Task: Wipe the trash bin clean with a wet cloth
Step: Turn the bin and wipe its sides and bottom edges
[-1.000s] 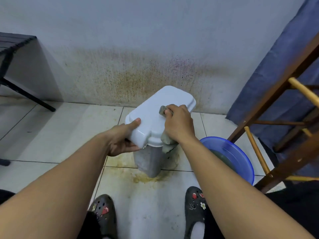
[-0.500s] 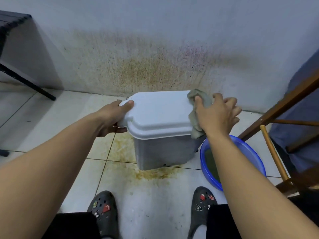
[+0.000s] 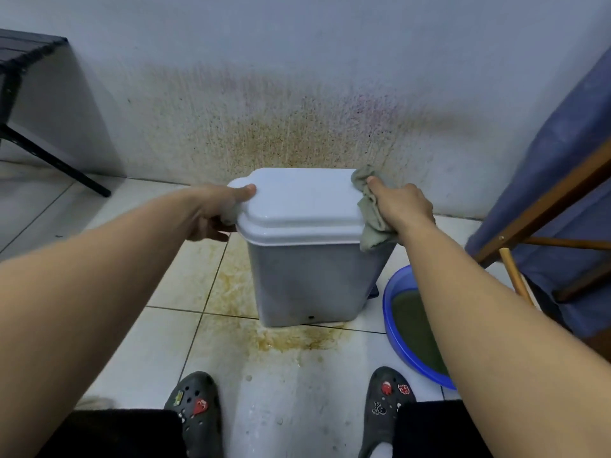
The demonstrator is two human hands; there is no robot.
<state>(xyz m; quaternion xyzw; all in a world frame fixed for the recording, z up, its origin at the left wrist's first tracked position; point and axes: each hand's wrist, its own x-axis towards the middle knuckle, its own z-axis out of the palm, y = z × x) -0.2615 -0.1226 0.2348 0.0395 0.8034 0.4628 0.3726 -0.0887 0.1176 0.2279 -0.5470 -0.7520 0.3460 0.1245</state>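
A pale grey trash bin (image 3: 314, 279) with a closed white lid stands upright on the tiled floor, close to the stained wall. My left hand (image 3: 215, 209) grips the lid's left edge, thumb on top and fingers under the rim. My right hand (image 3: 401, 206) holds a crumpled grey-green cloth (image 3: 372, 219) against the lid's right edge. The cloth hangs down over the bin's upper right corner. The bin's right side is hidden behind the hand and the cloth.
A blue basin (image 3: 401, 328) of murky greenish water sits on the floor right of the bin, partly under my right forearm. A wooden frame draped in blue fabric (image 3: 545, 200) stands further right. Brown stains spread on the tiles around the bin. A black bench (image 3: 23, 61) is far left.
The bin was turned from a corner-on angle to square-on. My right hand with the cloth slid from the lid's top to its right edge. My left hand stayed on the left rim.
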